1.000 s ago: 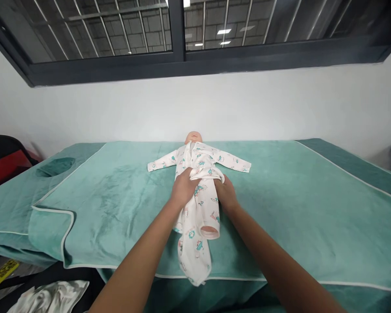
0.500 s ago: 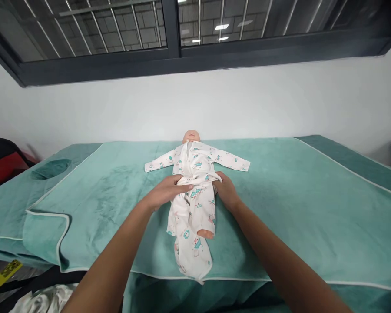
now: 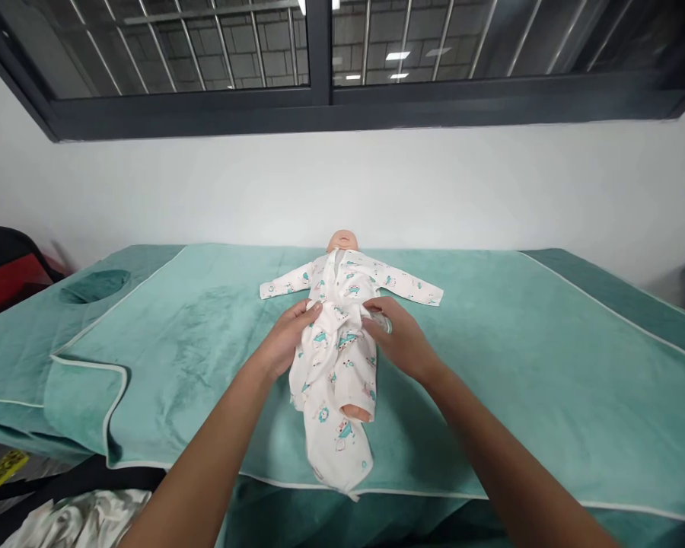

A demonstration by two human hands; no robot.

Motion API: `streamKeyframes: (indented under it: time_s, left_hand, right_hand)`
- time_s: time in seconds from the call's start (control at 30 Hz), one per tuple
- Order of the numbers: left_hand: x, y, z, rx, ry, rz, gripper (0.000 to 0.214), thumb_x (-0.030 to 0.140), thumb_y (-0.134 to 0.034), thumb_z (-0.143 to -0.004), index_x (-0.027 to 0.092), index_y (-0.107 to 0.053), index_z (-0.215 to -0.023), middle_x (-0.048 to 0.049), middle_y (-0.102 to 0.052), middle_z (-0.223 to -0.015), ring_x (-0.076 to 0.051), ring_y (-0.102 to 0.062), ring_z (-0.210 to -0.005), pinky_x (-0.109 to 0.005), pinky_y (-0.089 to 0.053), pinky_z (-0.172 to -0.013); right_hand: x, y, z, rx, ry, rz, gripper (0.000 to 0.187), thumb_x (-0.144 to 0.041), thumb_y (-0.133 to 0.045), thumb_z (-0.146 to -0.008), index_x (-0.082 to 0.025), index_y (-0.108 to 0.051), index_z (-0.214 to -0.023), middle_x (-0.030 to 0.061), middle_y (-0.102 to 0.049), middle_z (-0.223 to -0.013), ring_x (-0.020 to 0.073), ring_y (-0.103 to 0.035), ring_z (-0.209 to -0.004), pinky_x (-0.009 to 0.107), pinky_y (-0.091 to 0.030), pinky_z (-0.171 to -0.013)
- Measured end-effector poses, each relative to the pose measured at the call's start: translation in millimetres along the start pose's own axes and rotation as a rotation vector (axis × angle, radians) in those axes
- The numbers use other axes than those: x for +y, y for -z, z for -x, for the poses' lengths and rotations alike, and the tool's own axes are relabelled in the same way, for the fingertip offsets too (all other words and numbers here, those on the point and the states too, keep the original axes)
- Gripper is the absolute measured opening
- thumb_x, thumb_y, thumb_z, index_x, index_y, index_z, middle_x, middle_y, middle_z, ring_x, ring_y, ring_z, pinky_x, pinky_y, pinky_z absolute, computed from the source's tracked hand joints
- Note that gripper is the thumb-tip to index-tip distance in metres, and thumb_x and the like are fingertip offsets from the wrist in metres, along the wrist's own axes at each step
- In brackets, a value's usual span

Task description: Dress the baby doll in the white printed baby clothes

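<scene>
A baby doll (image 3: 342,240) lies on its back in a white long-sleeved top (image 3: 351,272) with a small teal print, its arms spread. Matching trousers (image 3: 354,369) cover its legs, and a bit of one foot (image 3: 356,412) shows at the right leg opening. My left hand (image 3: 288,336) is closed on the trousers' waist at the left side, thumb on top. At the right side of the waist, my right hand (image 3: 400,335) pinches the cloth between thumb and fingers. Under the legs, a rounded printed cloth end (image 3: 336,460) reaches the bed's front edge.
The doll lies on a teal plush cover (image 3: 519,380) with white piping. Left of it is a face hole (image 3: 95,286) in the bed. A white wall (image 3: 205,190) and dark window frame (image 3: 377,106) stand behind. Crumpled printed cloth (image 3: 80,521) lies at lower left.
My right hand has shifted up and turned, now pinching the waist from above. My left hand has drawn slightly outward with the waistband. The doll's top edge is less bunched over the trousers.
</scene>
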State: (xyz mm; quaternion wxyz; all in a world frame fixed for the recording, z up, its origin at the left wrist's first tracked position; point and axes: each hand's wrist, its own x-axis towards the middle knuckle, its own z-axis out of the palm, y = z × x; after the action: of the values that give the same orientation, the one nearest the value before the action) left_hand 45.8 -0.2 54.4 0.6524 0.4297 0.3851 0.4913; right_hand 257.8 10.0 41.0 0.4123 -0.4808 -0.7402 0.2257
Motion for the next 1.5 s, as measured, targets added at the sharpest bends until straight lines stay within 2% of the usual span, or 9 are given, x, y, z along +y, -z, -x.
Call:
streamKeyframes:
  time_s: [0.23, 0.33, 0.5, 0.73, 0.87, 1.03, 1.27, 1.43, 1.5]
  left_hand:
    - [14.7, -17.3, 2.3, 0.062, -0.094, -0.149, 0.032, 0.046, -0.069, -0.077, 0.016, -0.061, -0.08, 0.0006, -0.061, -0.073, -0.011, -0.055, -0.065, -0.021, -0.042, -0.06]
    - [13.1, -6.4, 8.1, 0.052, -0.083, -0.281, 0.035, 0.051, -0.066, -0.078, 0.016, -0.062, -0.076, 0.0024, -0.057, -0.067, -0.01, -0.049, -0.059, -0.02, -0.036, -0.054]
    - [2.0, 11.8, 17.5, -0.262, 0.046, -0.433, 0.034, 0.044, -0.075, -0.07, 0.015, -0.072, -0.088, -0.002, -0.068, -0.082, -0.015, -0.057, -0.07, -0.023, -0.041, -0.061]
    - [-13.0, 0.0, 1.2, 0.151, -0.106, 0.11, 0.048, 0.036, -0.076, -0.07, 0.017, -0.066, -0.112, -0.0074, -0.073, -0.099, -0.02, -0.066, -0.084, -0.029, -0.048, -0.076]
    - [-18.1, -1.0, 5.4, 0.153, -0.008, 0.079, 0.05, 0.047, -0.071, -0.075, 0.014, -0.067, -0.111, -0.0088, -0.074, -0.091, -0.021, -0.066, -0.077, -0.031, -0.049, -0.073]
    - [-21.3, 3.5, 17.1, -0.054, 0.074, 0.001, 0.049, 0.039, -0.082, -0.065, 0.012, -0.069, -0.104, -0.0088, -0.074, -0.089, -0.023, -0.067, -0.08, -0.031, -0.049, -0.075]
    - [-27.9, -5.5, 4.4, 0.253, -0.084, 0.281, 0.056, 0.048, -0.077, -0.067, 0.015, -0.064, -0.11, -0.0069, -0.073, -0.093, -0.024, -0.067, -0.085, -0.034, -0.05, -0.079]
    - [-29.1, -12.7, 18.4, 0.264, -0.017, 0.141, 0.053, 0.051, -0.072, -0.073, 0.015, -0.065, -0.11, -0.0077, -0.074, -0.092, -0.021, -0.067, -0.081, -0.031, -0.05, -0.075]
    - [-30.5, -19.8, 30.1, 0.307, -0.02, 0.112, 0.053, 0.052, -0.071, -0.074, 0.015, -0.066, -0.111, -0.008, -0.073, -0.094, -0.021, -0.067, -0.082, -0.031, -0.051, -0.074]
  right_hand:
    - [-41.2, 3.5, -34.3, -0.63, -0.019, -0.107, 0.035, -0.042, -0.073, -0.072, -0.021, -0.068, -0.099, 0.0027, -0.069, -0.098, 0.0237, -0.061, -0.09, 0.033, -0.046, -0.077]
    - [-30.3, 3.3, -47.4, -0.628, -0.069, -0.255, 0.029, -0.04, -0.073, -0.072, -0.019, -0.071, -0.092, 0.003, -0.07, -0.095, 0.023, -0.062, -0.09, 0.03, -0.045, -0.075]
    - [-17.5, -0.2, -53.3, -0.479, -0.219, -0.646, 0.019, -0.031, -0.072, -0.072, -0.017, -0.068, -0.083, 0.0008, -0.069, -0.087, 0.0168, -0.062, -0.08, 0.027, -0.047, -0.072]
    - [-33.5, -7.0, -48.3, -0.877, -0.235, -0.438, 0.051, -0.038, -0.083, -0.064, -0.021, -0.069, -0.11, 0.0039, -0.071, -0.107, 0.0251, -0.063, -0.102, 0.036, -0.049, -0.088]
    - [-26.2, -11.7, -47.5, -0.731, -0.254, -0.522, 0.05, -0.043, -0.079, -0.068, -0.02, -0.068, -0.111, 0.0062, -0.069, -0.113, 0.0267, -0.062, -0.107, 0.039, -0.048, -0.093]
    - [-13.4, -18.9, -47.2, -0.563, -0.307, -0.799, 0.049, -0.044, -0.075, -0.073, -0.014, -0.067, -0.111, 0.0109, -0.069, -0.112, 0.0257, -0.064, -0.103, 0.038, -0.05, -0.089]
    - [-25.5, -15.0, -47.7, -0.906, -0.306, -0.527, 0.049, -0.043, -0.08, -0.068, -0.018, -0.069, -0.109, 0.0062, -0.071, -0.106, 0.0255, -0.064, -0.101, 0.037, -0.05, -0.09]
    - [-17.3, -19.2, -47.7, -0.704, -0.327, -0.792, 0.053, -0.049, -0.073, -0.074, -0.015, -0.066, -0.113, 0.0101, -0.07, -0.109, 0.0241, -0.065, -0.101, 0.038, -0.05, -0.09]
    - [-15.7, -20.9, -45.4, -0.666, -0.289, -0.699, 0.049, -0.049, -0.071, -0.076, -0.014, -0.067, -0.109, 0.0096, -0.07, -0.106, 0.0248, -0.065, -0.099, 0.038, -0.05, -0.088]
